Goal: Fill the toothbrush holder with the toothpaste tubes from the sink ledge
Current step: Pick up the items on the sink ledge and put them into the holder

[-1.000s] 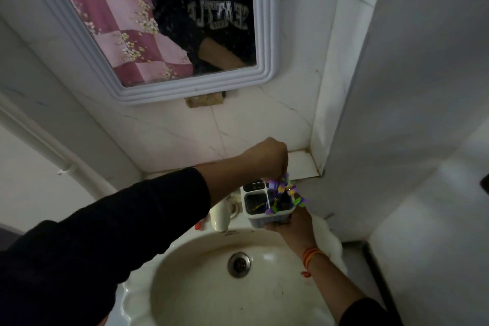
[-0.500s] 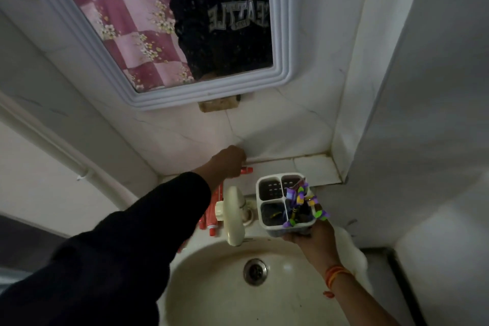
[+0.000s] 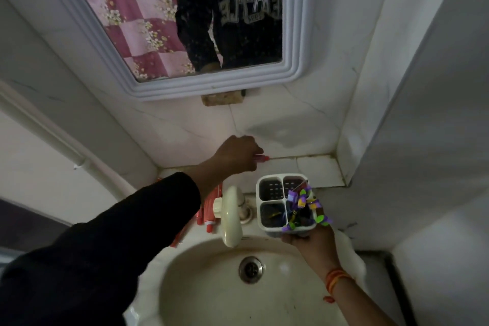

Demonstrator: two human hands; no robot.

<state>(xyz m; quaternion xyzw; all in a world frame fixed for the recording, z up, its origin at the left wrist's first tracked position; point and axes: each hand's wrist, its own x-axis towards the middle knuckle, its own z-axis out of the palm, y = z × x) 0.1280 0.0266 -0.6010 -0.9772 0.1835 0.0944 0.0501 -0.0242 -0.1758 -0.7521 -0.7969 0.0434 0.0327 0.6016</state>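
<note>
My right hand holds a white toothbrush holder with four compartments from below, above the sink's far rim. Purple, yellow and green items stick out of its near right compartment. My left hand is closed around a red toothpaste tube at the back of the tiled ledge; only the tube's tip shows past my fingers. More red tubes lie on the ledge left of the tap, partly hidden by my left sleeve.
A cream tap stands between the tubes and the holder. The basin with its metal drain lies below. A white-framed mirror hangs on the tiled wall, and a wall corner closes in at the right.
My left hand left the holder, went back-left to the ledge and closed on a red tube. The holder has stayed in my right hand.
</note>
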